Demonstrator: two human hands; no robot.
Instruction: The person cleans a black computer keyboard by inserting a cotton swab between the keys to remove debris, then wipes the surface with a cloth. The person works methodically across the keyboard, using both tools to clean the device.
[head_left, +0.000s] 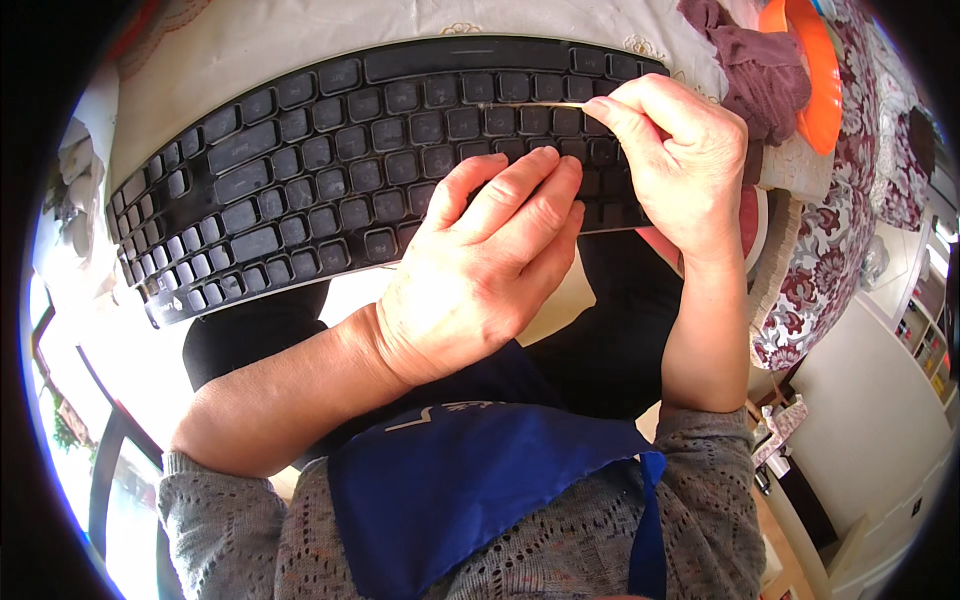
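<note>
A black computer keyboard (330, 180) lies before me, turned so that its space bar is at the far side. My right hand (675, 142) pinches the right end of a thin, pale stick (540, 104) between thumb and index finger. The stick lies almost level along the gap between two rows of keys, and its left tip, with a whitish end like a cotton swab's, touches the keys. My left hand (502, 240) is spread palm down, its fingertips resting on the keys just nearer to me than the stick. The keys under those fingers are hidden.
A cream embroidered tablecloth (315, 30) lies under and beyond the keyboard. At the upper right, a purple-brown cloth (765, 75) rests against an orange plastic dish (821, 90). Flower-patterned fabric (810, 292) is to the right. The keyboard's near edge is above my lap.
</note>
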